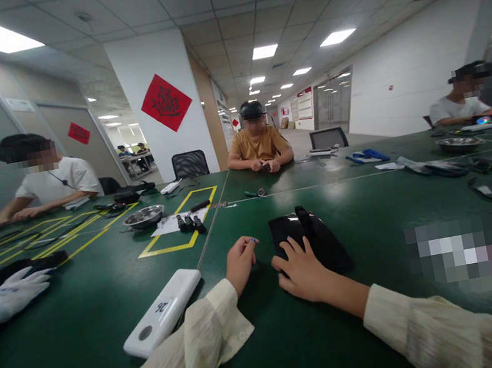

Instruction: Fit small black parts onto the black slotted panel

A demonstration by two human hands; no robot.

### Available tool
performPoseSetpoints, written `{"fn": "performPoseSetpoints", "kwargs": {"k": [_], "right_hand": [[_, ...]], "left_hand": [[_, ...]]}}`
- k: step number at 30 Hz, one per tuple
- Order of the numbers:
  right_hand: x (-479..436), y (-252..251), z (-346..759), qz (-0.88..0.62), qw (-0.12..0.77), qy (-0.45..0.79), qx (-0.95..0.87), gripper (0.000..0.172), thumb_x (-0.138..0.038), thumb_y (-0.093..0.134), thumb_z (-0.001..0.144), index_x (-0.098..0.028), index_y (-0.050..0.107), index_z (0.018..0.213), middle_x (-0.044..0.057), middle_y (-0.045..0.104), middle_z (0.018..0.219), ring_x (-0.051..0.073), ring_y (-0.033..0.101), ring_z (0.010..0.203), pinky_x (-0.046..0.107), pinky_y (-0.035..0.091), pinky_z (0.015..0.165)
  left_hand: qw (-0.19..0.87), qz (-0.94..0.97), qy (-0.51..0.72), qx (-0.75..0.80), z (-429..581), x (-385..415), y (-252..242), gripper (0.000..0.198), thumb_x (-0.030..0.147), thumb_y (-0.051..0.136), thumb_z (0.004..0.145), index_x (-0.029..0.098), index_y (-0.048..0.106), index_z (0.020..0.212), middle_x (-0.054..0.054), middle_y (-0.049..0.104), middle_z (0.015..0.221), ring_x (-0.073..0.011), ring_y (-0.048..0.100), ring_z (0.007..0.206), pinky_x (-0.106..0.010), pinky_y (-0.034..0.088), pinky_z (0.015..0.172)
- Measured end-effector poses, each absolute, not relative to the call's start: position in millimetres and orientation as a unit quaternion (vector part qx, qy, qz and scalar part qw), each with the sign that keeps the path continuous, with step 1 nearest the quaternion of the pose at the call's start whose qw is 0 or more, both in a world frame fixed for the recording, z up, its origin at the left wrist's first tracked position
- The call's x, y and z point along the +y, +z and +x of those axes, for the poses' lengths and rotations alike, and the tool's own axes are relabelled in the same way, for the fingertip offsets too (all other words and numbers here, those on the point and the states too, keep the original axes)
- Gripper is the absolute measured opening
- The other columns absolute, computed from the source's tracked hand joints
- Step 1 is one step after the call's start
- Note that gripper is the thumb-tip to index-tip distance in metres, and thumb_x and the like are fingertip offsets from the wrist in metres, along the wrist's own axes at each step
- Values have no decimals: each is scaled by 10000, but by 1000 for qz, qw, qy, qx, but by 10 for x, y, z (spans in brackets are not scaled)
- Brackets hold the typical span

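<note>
My right hand (303, 269) lies on the near left edge of a flat black glossy object (312, 232) on the green table (272, 331), fingers spread over it. My left hand (241, 262) hovers just left of that object, fingers curled with thumb and fingertips pinched together on something tiny that I cannot make out. Both arms wear cream ribbed sleeves.
A white power bank (164, 312) lies left of my left arm. A white glove (3, 303) rests at far left. A metal bowl (144, 216), small black parts (189, 222) and yellow tape lines sit further out. Three people sit around the table. Cables and tools clutter the right side.
</note>
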State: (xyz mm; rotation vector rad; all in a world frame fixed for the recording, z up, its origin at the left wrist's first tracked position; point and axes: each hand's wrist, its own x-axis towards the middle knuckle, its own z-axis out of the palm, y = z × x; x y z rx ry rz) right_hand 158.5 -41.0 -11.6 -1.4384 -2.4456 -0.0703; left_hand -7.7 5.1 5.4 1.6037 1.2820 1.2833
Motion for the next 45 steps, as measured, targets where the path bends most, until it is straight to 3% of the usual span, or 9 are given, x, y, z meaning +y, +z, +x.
{"fn": "performPoseSetpoints", "kwargs": {"k": [9, 14, 21, 28, 32, 37, 45], "right_hand": [[-365, -121, 1640, -528, 147, -41, -835, 264, -319, 460, 802, -188, 561, 1007, 150, 436, 1287, 385, 302, 1246, 675, 149, 946], [-362, -130, 1639, -539, 160, -17, -827, 319, -283, 404, 828, -194, 523, 1110, 139, 439, 1288, 337, 300, 1262, 635, 137, 986], [-357, 0, 1821, -507, 93, 44, -856, 618, -511, 391, 830, -212, 333, 1367, 159, 236, 1448, 316, 162, 1338, 528, 92, 1057], [-284, 103, 2101, -452, 69, 111, -883, 802, -667, 377, 779, -166, 288, 1400, 122, 175, 1477, 245, 159, 1352, 392, 119, 1103], [-288, 64, 2002, -451, 80, 80, -885, 747, -645, 325, 816, -167, 315, 1390, 126, 208, 1466, 252, 170, 1349, 406, 120, 1099], [-316, -13, 1802, -465, 81, 44, -881, 541, -543, 253, 882, -302, 373, 1351, 66, 249, 1462, 294, 152, 1346, 517, 87, 1065], [-242, -48, 1669, -537, 101, 33, -837, 479, -445, 408, 833, -248, 459, 1266, 102, 237, 1460, 313, 131, 1345, 538, 17, 1047]], "left_hand": [[378, 613, 492, 490, -87, 82, 11, 264, 416, 492, 705, 170, 581, 736, 86, 396, 390, -93, 389, 402, -209, 294, 472], [387, 611, 485, 491, -93, 102, -20, 255, 403, 495, 700, 169, 584, 749, 86, 400, 395, -92, 388, 407, -209, 299, 482], [396, 612, 477, 490, -89, 107, -25, 262, 398, 477, 720, 159, 574, 761, 85, 390, 395, -88, 374, 405, -208, 287, 477], [403, 615, 467, 492, -86, 109, -42, 265, 404, 473, 733, 161, 571, 769, 85, 396, 403, -87, 375, 404, -207, 288, 478], [392, 623, 467, 490, -81, 124, -76, 272, 415, 475, 743, 164, 574, 772, 85, 398, 403, -88, 382, 408, -208, 291, 478], [387, 632, 466, 484, -62, 120, -95, 275, 424, 482, 739, 166, 575, 756, 87, 399, 401, -88, 391, 405, -211, 301, 484], [403, 640, 455, 470, -51, 86, -67, 265, 416, 494, 731, 166, 575, 766, 93, 395, 392, -86, 379, 392, -209, 289, 470]]}}
